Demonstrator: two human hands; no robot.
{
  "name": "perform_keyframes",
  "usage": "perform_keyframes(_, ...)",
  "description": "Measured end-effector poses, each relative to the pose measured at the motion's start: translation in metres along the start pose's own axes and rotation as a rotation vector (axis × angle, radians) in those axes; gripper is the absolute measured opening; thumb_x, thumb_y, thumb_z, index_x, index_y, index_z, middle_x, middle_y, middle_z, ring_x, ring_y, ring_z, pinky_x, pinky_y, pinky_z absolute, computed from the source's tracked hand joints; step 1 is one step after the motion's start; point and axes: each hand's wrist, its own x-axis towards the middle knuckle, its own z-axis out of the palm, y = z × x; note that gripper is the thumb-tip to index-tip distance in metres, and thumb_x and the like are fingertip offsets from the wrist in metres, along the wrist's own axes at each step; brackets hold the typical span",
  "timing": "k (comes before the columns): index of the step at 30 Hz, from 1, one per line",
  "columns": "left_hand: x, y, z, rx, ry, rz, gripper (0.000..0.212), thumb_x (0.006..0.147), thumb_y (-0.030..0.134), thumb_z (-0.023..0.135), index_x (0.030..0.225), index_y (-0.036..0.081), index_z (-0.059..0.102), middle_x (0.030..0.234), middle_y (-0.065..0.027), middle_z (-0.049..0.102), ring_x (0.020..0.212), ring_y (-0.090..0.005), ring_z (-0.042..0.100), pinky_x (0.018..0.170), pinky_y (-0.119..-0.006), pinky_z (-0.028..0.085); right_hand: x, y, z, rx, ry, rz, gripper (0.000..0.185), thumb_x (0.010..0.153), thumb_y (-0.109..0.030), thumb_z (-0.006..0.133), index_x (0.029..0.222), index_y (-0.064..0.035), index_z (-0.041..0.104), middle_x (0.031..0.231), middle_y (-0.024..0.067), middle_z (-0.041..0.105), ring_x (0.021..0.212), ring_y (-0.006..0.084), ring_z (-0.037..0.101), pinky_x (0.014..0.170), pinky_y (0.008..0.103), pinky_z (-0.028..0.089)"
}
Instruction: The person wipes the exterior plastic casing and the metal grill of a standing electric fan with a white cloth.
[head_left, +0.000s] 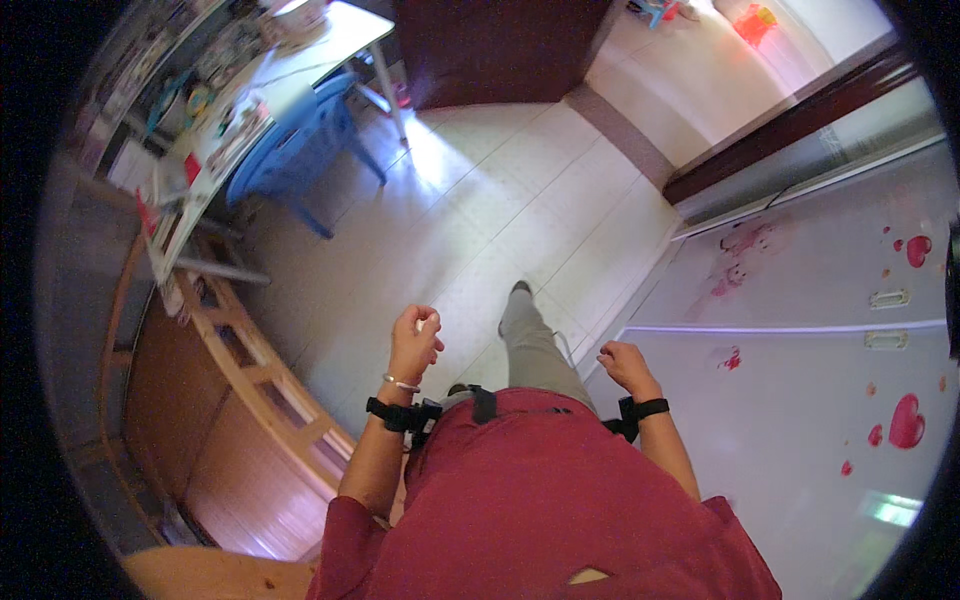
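My left hand (416, 341) is raised in front of my body, its fingers curled around a small white object (421, 325). Only a bit of that object shows, so its kind is unclear. A pale bangle (400, 384) and a black strap with a small device (405, 415) circle my left wrist. On the other side, my right hand (628, 367) is loosely closed, with nothing seen in it. It hangs near white cabinet doors (750, 420) decorated with red hearts, apart from them. A black strap (649, 408) is around my right wrist.
Light floor tiles (495, 202) stretch ahead to a doorway threshold (622, 135). A blue plastic chair (300, 150) stands at a cluttered white desk (300, 86) at the upper left. A wooden bed rail (255, 375) runs along my left. A dark door panel (495, 52) rises ahead.
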Motion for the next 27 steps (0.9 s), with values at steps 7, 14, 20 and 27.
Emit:
perform_keyframes(7, 0.113, 0.115, 0.112, 0.154, -0.231, 0.002, 0.03, 0.1, 0.023, 0.055, 0.12, 0.0, 0.056, 0.089, -0.012, 0.064, 0.057, -0.0157, 0.064, 0.037, -0.025, 0.044, 0.096, 0.099, -0.078, -0.039, -0.004, 0.09, 0.024, 0.086, -0.021, 0.067, 0.097, -0.0002, 0.07, 0.095, 0.0241, 0.07, 0.094, 0.0424, 0.066, 0.084, 0.0489, 0.053)
perform_keyframes(14, 0.319, 0.187, 0.182, -0.183, 0.038, 0.027, 0.052, 0.098, 0.022, 0.057, 0.144, 0.003, 0.04, 0.12, -0.0155, 0.054, 0.098, -0.0306, 0.061, 0.065, -0.045, 0.061, 0.212, 0.096, -0.163, 0.143, 0.052, 0.145, 0.025, 0.087, -0.021, 0.069, 0.099, 0.0012, 0.069, 0.096, 0.0231, 0.07, 0.093, 0.0399, 0.067, 0.082, 0.0451, 0.054)
perform_keyframes(20, 0.53, 0.241, 0.313, -0.587, -0.127, -0.094, 0.063, 0.095, 0.022, 0.064, 0.148, 0.005, 0.035, 0.133, -0.0133, 0.047, 0.123, -0.0375, 0.046, 0.09, -0.071, 0.047, 0.361, 0.112, -0.286, 0.33, 0.66, 0.153, 0.045, 0.096, -0.019, 0.064, 0.134, 0.0032, 0.055, 0.127, 0.0216, 0.063, 0.106, 0.0291, 0.065, 0.093, 0.0383, 0.05)
perform_keyframes(27, 0.691, 0.327, 0.563, -1.037, -0.811, -0.055, 0.031, 0.099, 0.022, 0.056, 0.126, 0.007, 0.058, 0.13, -0.0174, 0.059, 0.118, -0.0272, 0.058, 0.106, -0.038, 0.046, 0.747, 0.059, -0.488, 0.084, 0.103, -0.067, 0.047, 0.104, -0.024, 0.043, 0.147, -0.006, 0.045, 0.147, 0.0145, 0.05, 0.139, 0.026, 0.042, 0.117, 0.0395, 0.028)
